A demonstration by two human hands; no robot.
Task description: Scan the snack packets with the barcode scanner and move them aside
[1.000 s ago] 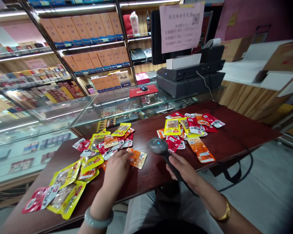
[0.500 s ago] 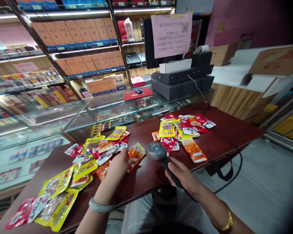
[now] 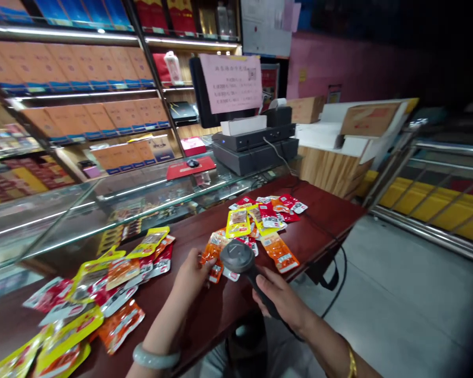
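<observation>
My left hand [image 3: 191, 273] pinches an orange snack packet [image 3: 212, 257] and holds it up just left of the scanner head. My right hand [image 3: 278, 296] is wrapped round the handle of a dark barcode scanner [image 3: 238, 258], whose head points at the packet. Both are above the dark red table [image 3: 319, 223]. One pile of snack packets [image 3: 260, 218] lies on the table beyond the scanner. A second spread of yellow, red and orange packets [image 3: 102, 283] lies to the left of my left arm.
A glass display counter [image 3: 122, 205] runs behind the table, with a cash register [image 3: 256, 142] and a red mouse pad [image 3: 191, 167] on it. Shelves of boxed goods [image 3: 82, 115] fill the back wall. A black cable [image 3: 337, 273] hangs off the table's right edge.
My left hand picked the orange packet off the table and carried it right, up to the scanner. The view swung to the right.
</observation>
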